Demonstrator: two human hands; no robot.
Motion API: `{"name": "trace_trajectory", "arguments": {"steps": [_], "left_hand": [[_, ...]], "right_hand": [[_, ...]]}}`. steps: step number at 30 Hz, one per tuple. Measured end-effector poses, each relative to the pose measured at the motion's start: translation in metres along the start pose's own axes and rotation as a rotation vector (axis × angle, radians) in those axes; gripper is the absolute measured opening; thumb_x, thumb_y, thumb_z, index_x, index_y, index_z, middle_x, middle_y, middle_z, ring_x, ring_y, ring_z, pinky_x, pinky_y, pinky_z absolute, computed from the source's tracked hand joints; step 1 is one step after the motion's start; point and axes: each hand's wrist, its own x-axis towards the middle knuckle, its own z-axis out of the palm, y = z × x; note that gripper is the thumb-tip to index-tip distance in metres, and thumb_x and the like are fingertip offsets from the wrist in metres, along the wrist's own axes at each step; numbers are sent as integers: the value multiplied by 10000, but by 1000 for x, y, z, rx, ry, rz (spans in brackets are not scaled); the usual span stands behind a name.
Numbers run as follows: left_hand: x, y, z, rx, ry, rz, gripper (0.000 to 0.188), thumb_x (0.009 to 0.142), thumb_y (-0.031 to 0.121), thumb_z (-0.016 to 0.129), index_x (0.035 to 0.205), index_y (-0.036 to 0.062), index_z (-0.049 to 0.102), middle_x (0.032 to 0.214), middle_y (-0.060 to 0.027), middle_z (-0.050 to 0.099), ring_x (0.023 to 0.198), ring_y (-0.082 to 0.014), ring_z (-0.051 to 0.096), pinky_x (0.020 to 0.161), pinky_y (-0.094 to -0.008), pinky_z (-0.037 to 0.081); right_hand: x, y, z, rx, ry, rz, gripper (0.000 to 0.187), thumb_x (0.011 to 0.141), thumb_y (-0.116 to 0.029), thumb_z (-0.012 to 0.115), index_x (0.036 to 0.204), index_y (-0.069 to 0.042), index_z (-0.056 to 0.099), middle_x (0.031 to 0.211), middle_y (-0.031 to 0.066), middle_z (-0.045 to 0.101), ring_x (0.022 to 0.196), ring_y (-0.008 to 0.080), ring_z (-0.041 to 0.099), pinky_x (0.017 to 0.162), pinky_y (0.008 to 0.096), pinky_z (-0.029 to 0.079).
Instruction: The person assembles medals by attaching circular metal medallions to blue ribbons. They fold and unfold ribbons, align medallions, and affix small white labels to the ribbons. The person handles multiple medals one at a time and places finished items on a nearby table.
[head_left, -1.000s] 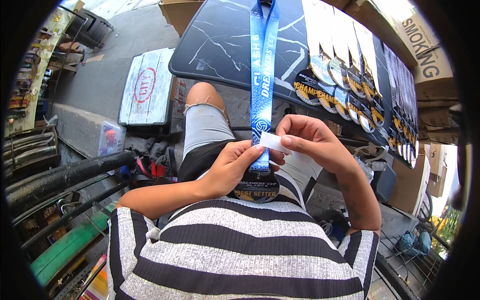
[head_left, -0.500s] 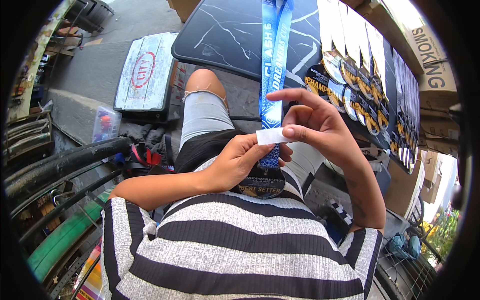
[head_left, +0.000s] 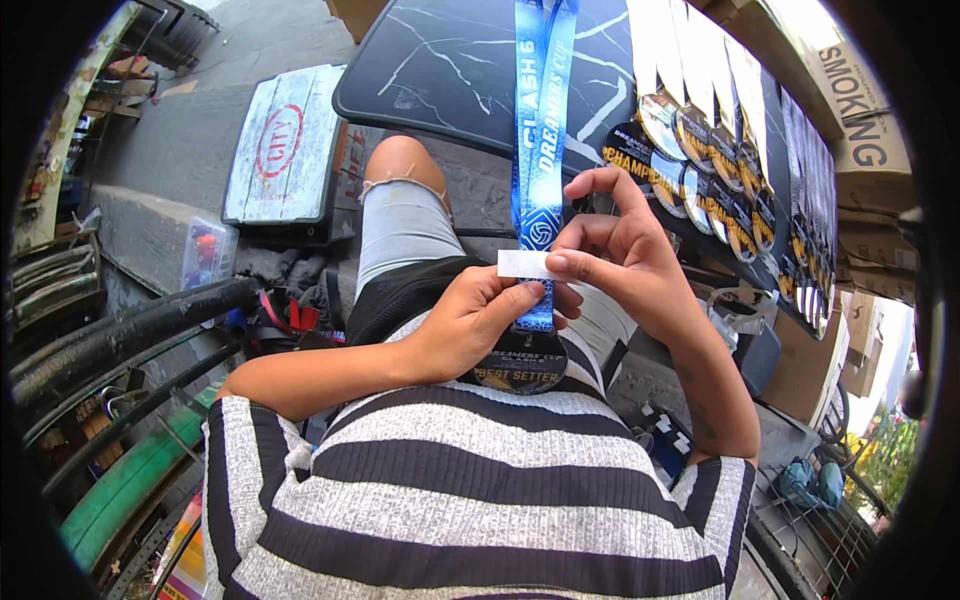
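Note:
A blue patterned medal ribbon (head_left: 541,140) runs from the table edge down to my lap, with a dark round medal (head_left: 520,366) hanging at its lower end. My left hand (head_left: 475,318) is closed on the ribbon just above the medal, thumb in front and fingertips showing on the far side. In front of the ribbon, my right hand (head_left: 625,255) pinches the right end of a small white strip (head_left: 520,264) between thumb and index finger, its other fingers partly curled. Whether the strip is tape or paper I cannot tell; it spans the ribbon above my left thumb.
A black marble-patterned table (head_left: 450,70) stands ahead. Several round medals (head_left: 690,180) on white ribbons hang over its right side, with more ribbons beyond. Cardboard boxes (head_left: 860,120) are stacked at right. To the left are a white-lidded crate (head_left: 283,145) and black metal rails (head_left: 130,340).
The white strip and my right hand have shifted slightly left, and the strip now lies more level across the ribbon. My left hand keeps its hold on the ribbon.

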Motion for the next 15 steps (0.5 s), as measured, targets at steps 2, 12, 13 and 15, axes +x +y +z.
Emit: {"name": "trace_trajectory", "arguments": {"steps": [2, 12, 13, 15], "left_hand": [[0, 0, 0, 15, 1, -3, 332, 1062, 193, 432, 1229, -42, 596, 1120, -112, 671, 1035, -152, 643, 951, -314, 513], [0, 3, 0, 67, 2, -2, 355, 1067, 224, 429, 1216, -46, 607, 1113, -111, 678, 1026, -146, 645, 949, -308, 509], [0, 3, 0, 64, 0, 5, 356, 1067, 223, 428, 1214, -46, 607, 1113, -112, 677, 1025, -146, 646, 948, -307, 509], [-1, 3, 1, 65, 2, 13, 356, 1067, 223, 427, 1210, -48, 609, 1114, -112, 677, 1023, -147, 646, 946, -305, 509]], "right_hand": [[1, -1, 0, 9, -8, 22, 553, 901, -93, 718, 1271, -9, 316, 749, 64, 647, 603, 95, 601, 547, 224, 474], [2, -12, -1, -304, -12, 30, 618, 836, -147, 768, 1281, 11, 370, 723, 21, 630, 665, 68, 545, 667, 237, 426], [3, -12, -1, -322, -14, 38, 624, 831, -149, 771, 1284, 13, 374, 723, 19, 629, 666, 69, 541, 669, 239, 427], [5, -12, -1, -372, -18, 32, 636, 826, -139, 778, 1294, 6, 372, 717, 17, 630, 656, 62, 553, 651, 223, 421]]}}
